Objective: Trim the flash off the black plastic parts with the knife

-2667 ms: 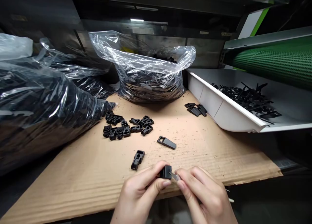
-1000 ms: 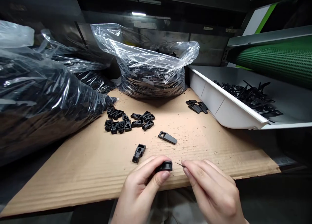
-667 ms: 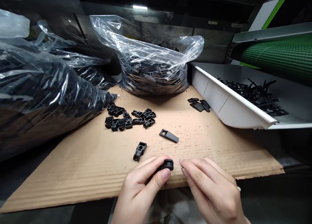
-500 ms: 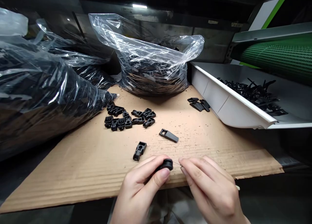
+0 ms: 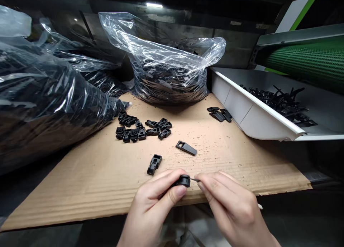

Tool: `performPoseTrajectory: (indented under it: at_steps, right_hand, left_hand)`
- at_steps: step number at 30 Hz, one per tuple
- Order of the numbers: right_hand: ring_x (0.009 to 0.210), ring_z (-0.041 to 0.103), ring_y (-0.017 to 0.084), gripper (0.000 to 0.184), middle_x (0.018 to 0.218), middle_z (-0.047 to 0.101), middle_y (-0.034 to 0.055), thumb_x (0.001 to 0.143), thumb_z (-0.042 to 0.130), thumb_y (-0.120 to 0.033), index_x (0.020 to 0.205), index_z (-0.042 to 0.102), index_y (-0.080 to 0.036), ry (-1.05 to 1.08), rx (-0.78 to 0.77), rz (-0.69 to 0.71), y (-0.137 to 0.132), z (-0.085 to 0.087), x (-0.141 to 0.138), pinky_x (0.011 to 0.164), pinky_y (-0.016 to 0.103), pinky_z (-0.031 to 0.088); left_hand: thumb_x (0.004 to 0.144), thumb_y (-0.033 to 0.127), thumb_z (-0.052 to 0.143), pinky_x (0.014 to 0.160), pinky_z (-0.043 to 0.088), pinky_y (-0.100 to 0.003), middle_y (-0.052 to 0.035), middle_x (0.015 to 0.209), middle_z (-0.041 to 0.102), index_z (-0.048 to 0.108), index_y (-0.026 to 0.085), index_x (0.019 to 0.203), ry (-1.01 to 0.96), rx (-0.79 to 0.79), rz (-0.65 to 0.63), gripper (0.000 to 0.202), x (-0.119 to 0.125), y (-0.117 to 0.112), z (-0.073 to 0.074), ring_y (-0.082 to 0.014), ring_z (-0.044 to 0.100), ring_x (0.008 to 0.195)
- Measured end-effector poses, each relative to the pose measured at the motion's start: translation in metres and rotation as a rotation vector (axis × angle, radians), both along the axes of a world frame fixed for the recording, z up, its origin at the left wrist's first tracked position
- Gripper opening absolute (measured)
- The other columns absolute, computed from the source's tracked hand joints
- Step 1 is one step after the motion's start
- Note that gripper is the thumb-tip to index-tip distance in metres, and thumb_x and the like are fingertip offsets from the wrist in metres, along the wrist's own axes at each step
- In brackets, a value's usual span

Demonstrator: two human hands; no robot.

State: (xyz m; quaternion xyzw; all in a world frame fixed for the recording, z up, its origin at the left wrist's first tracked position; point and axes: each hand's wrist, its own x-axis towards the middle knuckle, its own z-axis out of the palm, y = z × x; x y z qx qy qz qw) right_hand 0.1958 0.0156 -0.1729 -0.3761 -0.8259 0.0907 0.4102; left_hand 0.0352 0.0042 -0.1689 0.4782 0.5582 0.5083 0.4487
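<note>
My left hand [image 5: 152, 207] pinches a small black plastic part [image 5: 183, 181] between thumb and fingers over the near edge of the cardboard sheet [image 5: 94, 189]. My right hand [image 5: 232, 211] is closed around a thin metal blade [image 5: 195, 180], and its tip touches the right end of the part. Just beyond my hands lie a single black clip [image 5: 154, 164] and a flat black wedge piece [image 5: 186, 148]. A cluster of several black clips [image 5: 139, 129] sits farther back on the cardboard.
A clear bag full of black parts [image 5: 168, 78] stands at the back. More filled bags [image 5: 45, 96] crowd the left. A white tray [image 5: 252, 112] with black sprues is at the right under a green conveyor belt [image 5: 306, 62]. A few flat pieces [image 5: 219, 114] lie beside the tray.
My right hand moved left, bringing the blade tip from a small gap to the end of the part. My left hand kept its hold and turned the part.
</note>
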Motion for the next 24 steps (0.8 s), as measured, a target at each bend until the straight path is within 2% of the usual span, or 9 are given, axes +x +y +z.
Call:
performPoseTrajectory:
  at_steps: [4, 8, 12, 15, 17, 20, 24]
  right_hand:
    - [0.057, 0.053, 0.012, 0.018, 0.064, 0.057, 0.0012, 0.085, 0.043, -0.01, 0.081, 0.06, -0.016, 0.029, -0.274, 0.059, 0.002, 0.013, 0.002, 0.053, 0.022, 0.041]
    - [0.055, 0.051, 0.009, 0.027, 0.057, 0.051, -0.0034, 0.087, 0.042, -0.014, 0.061, 0.051, -0.017, 0.044, -0.557, 0.17, 0.006, 0.026, 0.004, 0.052, 0.019, 0.037]
    - [0.057, 0.05, 0.007, 0.025, 0.058, 0.049, -0.0048, 0.086, 0.043, -0.013, 0.064, 0.053, -0.018, 0.1, -0.633, 0.248, 0.007, 0.03, 0.003, 0.054, 0.016, 0.036]
    - [0.057, 0.048, 0.007, 0.024, 0.059, 0.048, -0.005, 0.085, 0.044, -0.012, 0.065, 0.054, -0.018, 0.135, -0.639, 0.267, 0.005, 0.029, 0.003, 0.056, 0.016, 0.035]
    - [0.057, 0.046, 0.007, 0.025, 0.058, 0.047, -0.0048, 0.086, 0.044, -0.012, 0.063, 0.054, -0.017, 0.142, -0.703, 0.276, 0.005, 0.029, 0.004, 0.056, 0.016, 0.035]
    - [0.051, 0.041, 0.005, 0.029, 0.054, 0.045, -0.0046, 0.087, 0.043, -0.018, 0.059, 0.053, -0.014, 0.149, -0.958, 0.318, 0.01, 0.028, 0.008, 0.05, 0.017, 0.032]
    - [0.038, 0.032, 0.002, 0.021, 0.05, 0.047, -0.005, 0.086, 0.047, -0.025, 0.077, 0.06, -0.011, 0.287, -1.377, 0.453, 0.023, 0.023, 0.017, 0.038, 0.014, 0.024]
  left_hand:
    - [0.069, 0.02, 0.066, 0.079, 0.045, -0.017, 0.0034, 0.085, 0.07, 0.073, 0.031, 0.077, 0.023, 0.061, -0.075, 0.015, -0.005, 0.001, -0.001, -0.0146, 0.061, 0.084]
    - [0.072, 0.015, 0.064, 0.075, 0.044, -0.009, 0.0073, 0.086, 0.069, 0.071, 0.033, 0.08, 0.051, 0.161, -0.199, 0.022, -0.01, 0.003, -0.002, -0.0103, 0.061, 0.084]
    - [0.075, 0.011, 0.061, 0.076, 0.042, -0.007, 0.0103, 0.088, 0.068, 0.069, 0.036, 0.084, 0.054, 0.223, -0.232, 0.028, -0.012, 0.004, -0.003, -0.0076, 0.06, 0.086]
    - [0.076, 0.011, 0.061, 0.079, 0.042, -0.007, 0.0118, 0.092, 0.067, 0.068, 0.038, 0.086, 0.075, 0.232, -0.237, 0.03, -0.012, 0.004, -0.005, -0.007, 0.06, 0.089]
    - [0.076, 0.009, 0.06, 0.08, 0.042, -0.006, 0.0122, 0.093, 0.067, 0.068, 0.038, 0.086, 0.088, 0.254, -0.238, 0.032, -0.012, 0.004, -0.005, -0.0066, 0.06, 0.09]
    - [0.076, 0.007, 0.059, 0.079, 0.042, -0.006, 0.0116, 0.093, 0.066, 0.067, 0.037, 0.09, 0.107, 0.315, -0.262, 0.034, -0.012, 0.003, -0.005, -0.0061, 0.06, 0.088]
    - [0.077, 0.003, 0.056, 0.08, 0.043, -0.008, 0.0099, 0.094, 0.065, 0.066, 0.036, 0.095, 0.144, 0.397, -0.298, 0.038, -0.011, 0.002, -0.006, -0.0066, 0.061, 0.088]
